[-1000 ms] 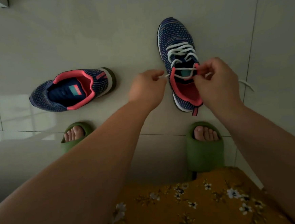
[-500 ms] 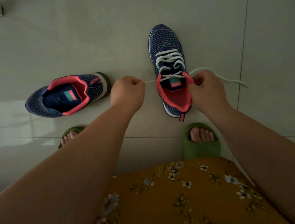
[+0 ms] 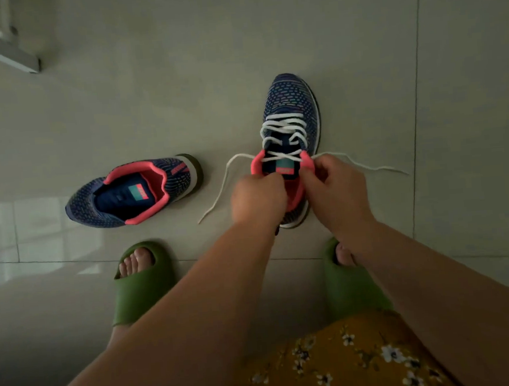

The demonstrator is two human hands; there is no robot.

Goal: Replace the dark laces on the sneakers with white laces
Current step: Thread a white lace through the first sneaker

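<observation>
Head view: laced sneaker (image 3: 291, 113) stands toe-away on floor (image 3: 178, 92), collar near for access; left hand (image 3: 258, 197) curled, grasp unclear; right hand (image 3: 333, 183) pinches white lace (image 3: 283, 126); unlaced sneaker (image 3: 134, 191) waits left.

Both hands (image 3: 296, 192) apparently pinch the white lace (image 3: 283, 129) at the laced sneaker's (image 3: 293, 104) collar.

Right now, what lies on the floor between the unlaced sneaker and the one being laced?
Head view: one loose white lace end trails across bare pale floor tile; nothing else.
</observation>
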